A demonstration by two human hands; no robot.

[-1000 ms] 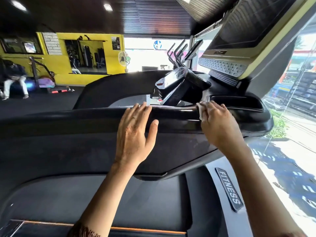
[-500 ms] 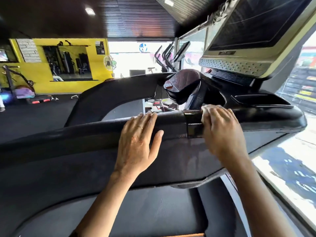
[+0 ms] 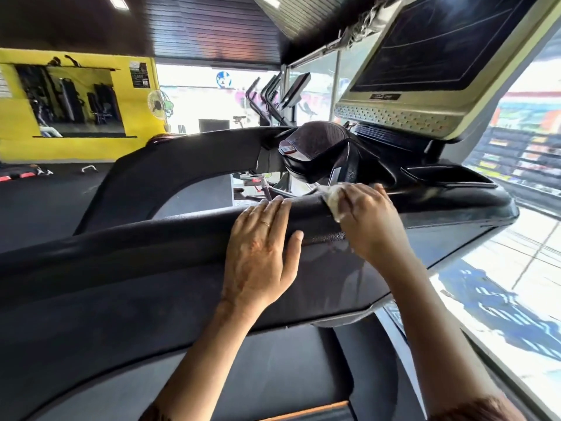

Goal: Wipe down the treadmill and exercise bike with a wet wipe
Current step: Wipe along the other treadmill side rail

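Early yet, I judge: the right hand [image 3: 368, 221] clutches the wet wipe [image 3: 332, 199] against the treadmill rail [image 3: 151, 238] beneath its fingers, the left hand [image 3: 261, 253] lies flat alongside, and the bike awaits.

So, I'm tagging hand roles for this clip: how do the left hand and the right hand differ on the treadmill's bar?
The left hand lies flat with straight fingers and holds nothing; the right hand curls over a wet wipe, pressing it on the bar. The left hand shows a ring; no ring shows on the right hand. Both rest palm-down on the same black bar, side by side.
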